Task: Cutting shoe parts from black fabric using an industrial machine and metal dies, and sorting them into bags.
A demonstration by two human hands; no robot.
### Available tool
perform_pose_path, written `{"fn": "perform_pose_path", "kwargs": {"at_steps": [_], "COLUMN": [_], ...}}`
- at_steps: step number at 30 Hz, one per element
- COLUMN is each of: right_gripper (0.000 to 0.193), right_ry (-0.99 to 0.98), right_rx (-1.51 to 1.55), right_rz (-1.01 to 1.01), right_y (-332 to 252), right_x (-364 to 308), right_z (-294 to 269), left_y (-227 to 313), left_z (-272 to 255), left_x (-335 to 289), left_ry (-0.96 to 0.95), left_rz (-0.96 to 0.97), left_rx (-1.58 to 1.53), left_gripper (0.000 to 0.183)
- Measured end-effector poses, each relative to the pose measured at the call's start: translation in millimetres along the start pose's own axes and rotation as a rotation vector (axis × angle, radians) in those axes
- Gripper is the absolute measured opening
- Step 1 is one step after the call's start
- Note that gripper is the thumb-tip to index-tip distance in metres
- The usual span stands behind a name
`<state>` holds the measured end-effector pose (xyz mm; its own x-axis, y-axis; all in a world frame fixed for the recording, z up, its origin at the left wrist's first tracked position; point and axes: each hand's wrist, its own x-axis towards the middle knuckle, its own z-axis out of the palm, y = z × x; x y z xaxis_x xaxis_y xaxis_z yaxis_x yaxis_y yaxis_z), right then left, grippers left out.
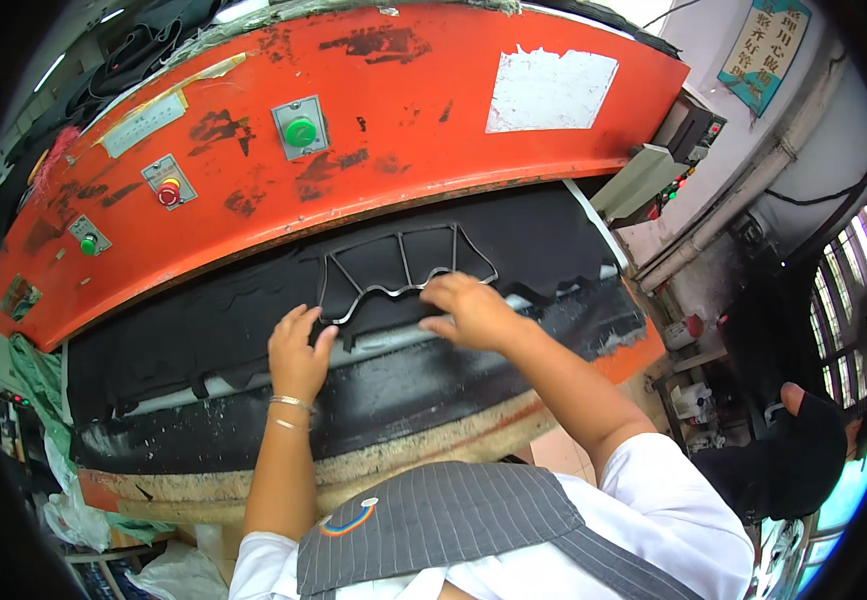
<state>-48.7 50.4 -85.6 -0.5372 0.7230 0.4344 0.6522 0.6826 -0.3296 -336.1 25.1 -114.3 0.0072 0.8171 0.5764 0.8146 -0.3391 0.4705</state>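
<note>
A thin metal cutting die [403,262], an open outline with curved edges and cross bars, lies on black fabric [223,320] spread over the press bed. My left hand [298,352] is beside the die's near left corner, thumb and fingers apart. Over the near right edge of the die reaches my right hand [475,312]; its fingertips are at the rim and its thumb is spread away. Whether either hand touches the metal is hard to make out.
The press's orange beam [393,120] spans the far side, with a large green button [300,132] and a red button [168,192]. A worn black bed edge [393,400] runs in front. A control box [653,180] stands right. Another person [793,450] is at the far right.
</note>
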Motion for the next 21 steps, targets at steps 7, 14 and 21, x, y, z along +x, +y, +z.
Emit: {"fn": "perform_pose_path", "kwargs": {"at_steps": [7,14,21], "right_gripper": [0.039,0.047,0.028], "right_ry": [-0.601,-0.895,-0.785], "right_rx": [-0.189,0.061,0.402], "right_rz": [0.099,0.097,0.443], "right_y": [13,52,36], "right_x": [27,46,89], "right_z": [9,-22,-97], "left_y": [4,56,22], "left_z": [14,-11,57], "left_x": [-46,13,-4], "left_ry": [-0.203,-0.004,-0.492], "left_rz": [0.075,0.228,0.077], "left_rx": [-0.005,-0.086,0.172], "left_gripper": [0.016,0.016,0.055]}}
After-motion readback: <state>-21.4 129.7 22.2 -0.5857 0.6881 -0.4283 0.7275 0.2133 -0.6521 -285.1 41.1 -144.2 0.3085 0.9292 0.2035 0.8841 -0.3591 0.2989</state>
